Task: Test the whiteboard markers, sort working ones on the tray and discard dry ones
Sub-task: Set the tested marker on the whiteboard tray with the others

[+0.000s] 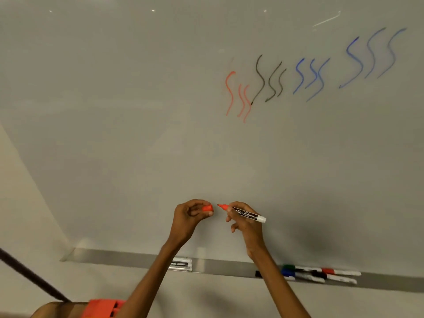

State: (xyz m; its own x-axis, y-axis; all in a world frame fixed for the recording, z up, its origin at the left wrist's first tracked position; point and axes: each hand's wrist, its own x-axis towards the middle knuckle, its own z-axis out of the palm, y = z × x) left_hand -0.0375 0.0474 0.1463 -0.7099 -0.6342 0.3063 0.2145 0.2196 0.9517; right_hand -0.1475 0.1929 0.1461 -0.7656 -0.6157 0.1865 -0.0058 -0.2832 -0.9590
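Observation:
My right hand (pixel 243 222) grips an uncapped red whiteboard marker (pixel 244 213), its red tip pointing left. My left hand (pixel 190 216) pinches the marker's red cap (pixel 208 208), a short gap away from the tip. Both hands hover in front of the whiteboard (pixel 137 111). Wavy test strokes in red (pixel 237 97), black (pixel 269 80) and blue (pixel 344 63) mark the board's upper right. On the metal tray (pixel 114 257) below, capped markers lie in two groups: one (pixel 181 264) behind my left forearm, another (pixel 321 274) at the right with green, blue, red and black caps.
A dark rod (pixel 29 276) slants across the lower left corner. A red-orange object (pixel 103 307) sits at the bottom edge, beside a brown rounded surface. The wall runs beside the board's left edge.

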